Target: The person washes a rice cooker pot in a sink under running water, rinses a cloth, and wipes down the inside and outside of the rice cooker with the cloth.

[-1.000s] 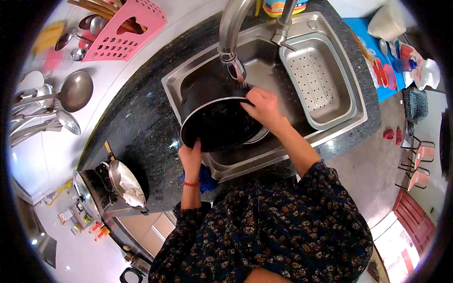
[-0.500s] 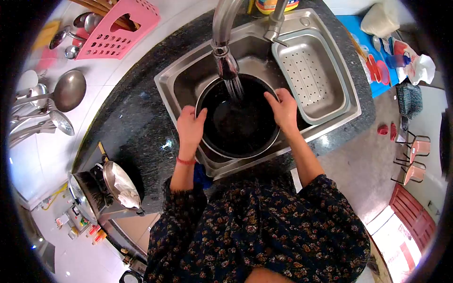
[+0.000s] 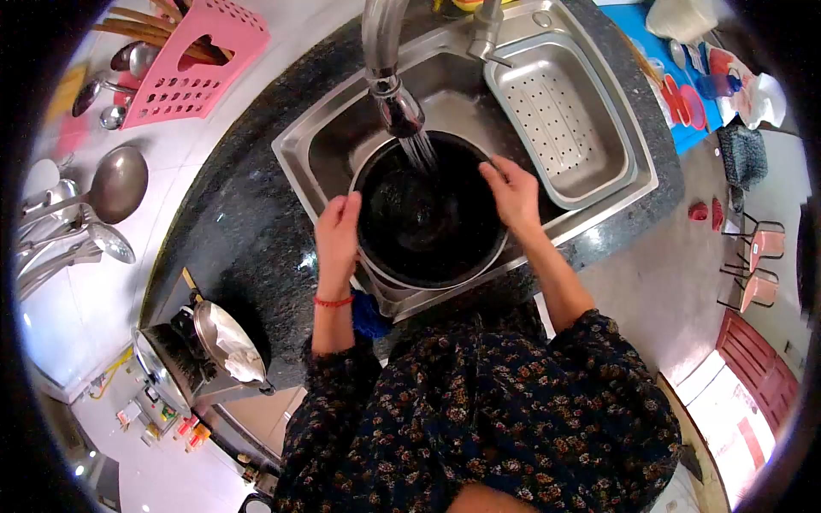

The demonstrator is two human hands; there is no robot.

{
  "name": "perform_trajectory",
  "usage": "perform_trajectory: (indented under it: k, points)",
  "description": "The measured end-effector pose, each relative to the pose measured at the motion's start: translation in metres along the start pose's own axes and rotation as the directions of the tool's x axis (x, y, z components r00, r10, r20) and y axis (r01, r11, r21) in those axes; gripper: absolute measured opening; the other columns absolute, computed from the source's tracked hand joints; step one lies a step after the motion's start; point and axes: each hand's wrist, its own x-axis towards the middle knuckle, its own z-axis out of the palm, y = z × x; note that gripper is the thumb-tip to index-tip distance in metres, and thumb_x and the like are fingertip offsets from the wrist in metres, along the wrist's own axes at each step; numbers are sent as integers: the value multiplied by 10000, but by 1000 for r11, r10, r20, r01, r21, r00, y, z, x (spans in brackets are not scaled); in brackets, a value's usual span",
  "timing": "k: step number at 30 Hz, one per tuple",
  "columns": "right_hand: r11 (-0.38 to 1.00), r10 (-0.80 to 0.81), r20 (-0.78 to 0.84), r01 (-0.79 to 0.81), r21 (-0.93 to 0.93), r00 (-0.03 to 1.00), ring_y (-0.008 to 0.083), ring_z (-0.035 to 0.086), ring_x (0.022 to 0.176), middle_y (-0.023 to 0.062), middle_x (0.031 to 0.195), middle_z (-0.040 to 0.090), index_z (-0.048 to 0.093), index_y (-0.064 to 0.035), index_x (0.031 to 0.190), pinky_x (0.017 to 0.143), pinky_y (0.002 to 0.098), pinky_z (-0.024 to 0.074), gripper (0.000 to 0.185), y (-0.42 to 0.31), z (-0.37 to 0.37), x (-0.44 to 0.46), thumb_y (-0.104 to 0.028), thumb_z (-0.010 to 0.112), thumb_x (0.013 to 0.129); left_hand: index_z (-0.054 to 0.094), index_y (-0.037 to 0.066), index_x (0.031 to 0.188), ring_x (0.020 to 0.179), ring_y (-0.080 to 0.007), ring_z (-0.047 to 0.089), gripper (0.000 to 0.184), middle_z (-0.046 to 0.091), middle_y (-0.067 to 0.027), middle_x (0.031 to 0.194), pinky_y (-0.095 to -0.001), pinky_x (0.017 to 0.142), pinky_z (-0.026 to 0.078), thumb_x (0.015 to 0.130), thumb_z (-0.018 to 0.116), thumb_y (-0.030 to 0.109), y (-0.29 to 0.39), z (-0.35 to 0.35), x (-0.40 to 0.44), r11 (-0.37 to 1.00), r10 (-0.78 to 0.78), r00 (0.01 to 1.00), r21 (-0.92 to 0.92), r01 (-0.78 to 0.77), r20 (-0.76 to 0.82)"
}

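A round black pot with a pale rim sits in the left basin of the steel sink. Water runs into it from the faucet, and the surface inside is rippled. My left hand, with a red bracelet at the wrist, is closed on the pot's left side, thumb up at the rim. On the opposite side my right hand grips the rim with its thumb over the edge. The fingers under the rim are hidden on both sides.
A perforated drain tray fills the sink's right side. Blue cloth or scrubber lies by the sink's front edge. On the left stand a pan with something white in it, hanging ladles and a pink utensil basket.
The view has shifted slightly. Both hands stay at the pot's sides, the left thumb now pointing more upright. Water still runs, and the surface in the pot looks more rippled.
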Motion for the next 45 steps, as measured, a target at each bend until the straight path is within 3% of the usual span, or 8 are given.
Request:
perform_trajectory:
  k: [9, 11, 20, 26, 34, 40, 41, 45]
  points:
    - [973, -197, -65, 203, 108, 978, 275, 643, 790, 208, 903, 654, 644, -13, 1059, 739, 347, 484, 283, -25, 25, 41, -231, 633, 878, 585, 58, 785, 420, -50, 386, 321, 423, 43, 574, -226, 353, 300, 966, 518, 314, 27, -6, 17, 991, 11, 998, -131, -19, -66]
    - [982, -75, 38, 67, 179, 996, 108, 590, 869, 93, 967, 690, 614, 3, 1155, 798, 261, 464, 377, -21, 34, 31, -257, 655, 885, 589, 44, 781, 394, -56, 378, 304, 454, 33, 567, -232, 340, 292, 959, 530, 284, 36, -18, 9, 996, -30, 997, -83, 24, -74]
    - [907, 140, 307, -246, 342, 941, 218, 603, 1057, 133, 1139, 656, 625, -33, 1173, 913, 322, 441, 373, 60, 85, 7, -282, 613, 896, 550, 12, 690, 327, -104, 439, 315, 471, -20, 467, -249, 315, 314, 901, 572, 244, 114, -16, 8, 945, -100, 987, 321, 55, 125]
    - [754, 265, 549, -525, 394, 793, 183, 584, 955, 76, 1007, 668, 667, -39, 1077, 835, 327, 453, 299, 63, 95, -7, -257, 613, 880, 504, 24, 617, 344, -126, 438, 294, 437, -23, 453, -271, 320, 294, 805, 575, 240, 144, 1, 48, 888, -166, 945, 460, 20, 281]
    - [466, 586, 760, -884, -33, 280, 197, 553, 762, 39, 918, 632, 650, -189, 984, 606, 448, 483, 285, 26, 94, -25, -400, 606, 798, 449, 81, 544, 340, -125, 377, 352, 407, -7, 453, -290, 325, 255, 815, 574, 268, 151, -2, 92, 791, -434, 848, 579, 196, 305]
    - [687, 522, 661, -725, 47, 538, 163, 589, 781, 42, 908, 656, 657, -99, 1081, 631, 359, 486, 319, 25, 70, -9, -325, 608, 861, 481, 67, 580, 360, -151, 460, 345, 455, -36, 483, -296, 325, 349, 853, 550, 266, 153, -13, 72, 823, -447, 843, 507, 258, 298]
    - [796, 436, 661, -605, 34, 611, 210, 564, 943, 88, 1027, 652, 637, -34, 1109, 817, 381, 453, 346, 26, 60, 4, -276, 610, 864, 502, 56, 613, 370, -164, 487, 328, 473, -43, 498, -305, 332, 395, 863, 547, 262, 146, -17, 68, 855, -424, 852, 446, 266, 306]
    - [994, 108, 278, -113, 1, 954, 380, 623, 897, 220, 947, 654, 656, -83, 1037, 774, 473, 487, 252, 7, 29, 41, -239, 533, 882, 565, 13, 791, 447, -215, 582, 260, 555, -76, 588, -356, 428, 555, 894, 542, 251, 103, -30, 56, 933, -359, 874, 129, 335, 328]
